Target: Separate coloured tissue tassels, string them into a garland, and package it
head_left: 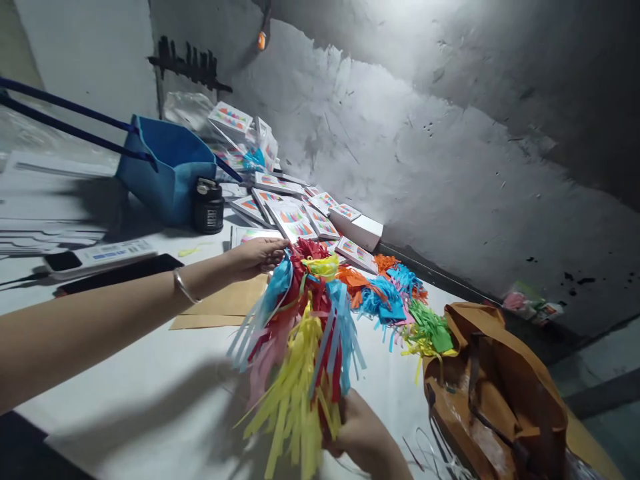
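A bunch of paper tassels [307, 333] in yellow, light blue, red and pink hangs over the white table in the middle of the head view. My left hand [263, 257], with a bangle on its wrist, pinches the bunch at its upper left, by a blue tassel. Low on the right side, my right hand [357, 430] is closed on the red and yellow strips; its fingertips are partly hidden behind them. More tassels in orange, blue, pink, green and yellow [387, 297] lie on the table just beyond to the right.
Printed packets [293, 220] are piled against the wall. A blue bag [165, 167], a black bottle [208, 207], a power strip [103, 257] and a brown envelope [220, 303] are at the left. An orange-brown bag [495, 393] stands at the right, near thin cords.
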The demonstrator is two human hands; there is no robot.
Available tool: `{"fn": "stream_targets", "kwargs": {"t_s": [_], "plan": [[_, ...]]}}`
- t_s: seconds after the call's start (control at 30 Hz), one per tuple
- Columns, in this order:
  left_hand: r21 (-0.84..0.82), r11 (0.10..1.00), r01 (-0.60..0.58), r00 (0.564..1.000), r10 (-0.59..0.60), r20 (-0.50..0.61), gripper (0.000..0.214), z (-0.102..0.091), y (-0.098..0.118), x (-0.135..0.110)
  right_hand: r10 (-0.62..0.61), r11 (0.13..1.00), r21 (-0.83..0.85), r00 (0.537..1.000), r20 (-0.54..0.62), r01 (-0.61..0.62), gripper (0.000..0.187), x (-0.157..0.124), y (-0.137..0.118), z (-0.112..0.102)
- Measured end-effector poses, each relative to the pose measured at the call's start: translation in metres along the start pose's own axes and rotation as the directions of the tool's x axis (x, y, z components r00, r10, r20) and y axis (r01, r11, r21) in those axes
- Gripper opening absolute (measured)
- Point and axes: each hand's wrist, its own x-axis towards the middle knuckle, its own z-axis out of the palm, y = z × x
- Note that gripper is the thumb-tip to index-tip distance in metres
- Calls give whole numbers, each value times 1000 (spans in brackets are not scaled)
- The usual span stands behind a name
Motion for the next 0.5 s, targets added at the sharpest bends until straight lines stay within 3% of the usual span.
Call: {"fn": "stream_targets", "kwargs": {"t_s": [0.07,0.13,0.2,0.27,0.33,0.37,0.43,0.5], "plan": [[38,997,62,997,-63,40,39,-6,-4,-1,0,992,128,998,-67,9,66,-17,-10,-21],[93,986,138,983,-148,111,42,-8,-8,-4,-18,946,305,955,-296,112,61,-28,-17,-41],[154,968,197,958,-223,182,44,-5,-11,-6,31,924,361,916,-400,126,49,-37,-21,-55],[206,954,218,938,-263,227,45,-2,-13,-7,101,941,337,933,-347,23,39,-48,-23,-65],[252,944,215,926,-278,253,43,1,-12,-8,86,955,297,943,-322,15,40,-61,-26,-74],[274,939,210,921,-283,267,42,2,-11,-9,40,963,264,936,-351,58,44,-68,-30,-79],[317,929,194,910,-290,295,42,3,-7,-10,-40,980,150,876,-480,127,48,-79,-39,-88],[356,919,168,902,-289,320,42,4,-2,-13,-23,999,13,855,-518,35,46,-85,-50,-96]]}}
